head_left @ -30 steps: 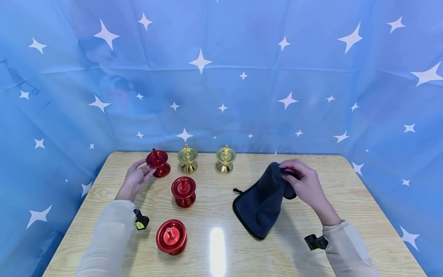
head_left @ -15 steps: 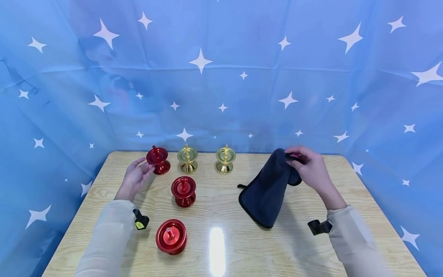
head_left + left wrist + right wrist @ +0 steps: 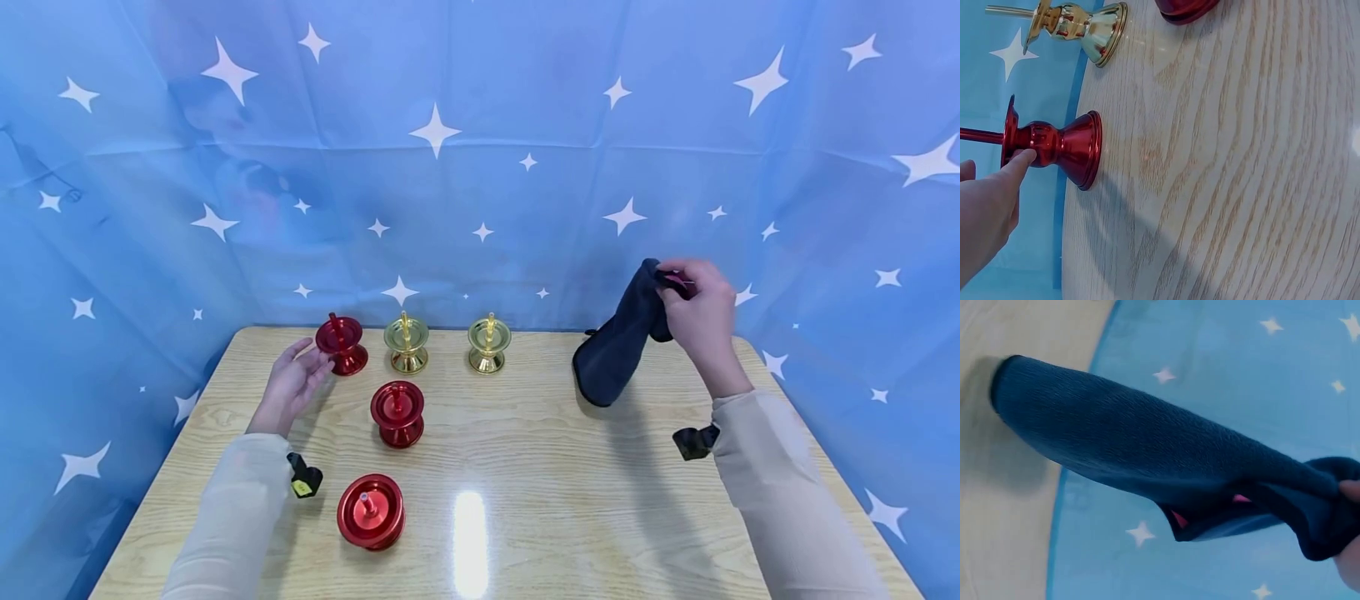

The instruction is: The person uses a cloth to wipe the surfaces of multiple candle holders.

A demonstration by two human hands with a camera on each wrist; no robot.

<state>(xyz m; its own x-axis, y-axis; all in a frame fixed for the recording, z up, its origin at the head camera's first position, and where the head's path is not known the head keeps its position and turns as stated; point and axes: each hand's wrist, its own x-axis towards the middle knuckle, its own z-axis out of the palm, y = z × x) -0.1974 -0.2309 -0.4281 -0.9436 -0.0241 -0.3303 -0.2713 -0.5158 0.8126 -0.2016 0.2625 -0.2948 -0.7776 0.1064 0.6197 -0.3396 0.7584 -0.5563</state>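
Observation:
At the far left of the table, my left hand touches a red metal candle holder with its fingertips. In the left wrist view, one extended finger meets the neck of that red candle holder, which stands upright. My right hand pinches a dark navy cloth by its gathered top, near the table's back right. The cloth hangs down in folds, and its lower end is over the table. Pink shows inside its folds in the right wrist view, where the dark cloth fills the middle.
Two gold candle holders, one nearer the left and one further right, stand along the back edge. Another red candle holder is in front of them, and a third red one stands nearer. A blue starred curtain hangs behind the table.
My right hand has raised the navy cloth and carried it back and to the right. The far-left red candle holder has shifted slightly backward, while my left hand stays almost in place.

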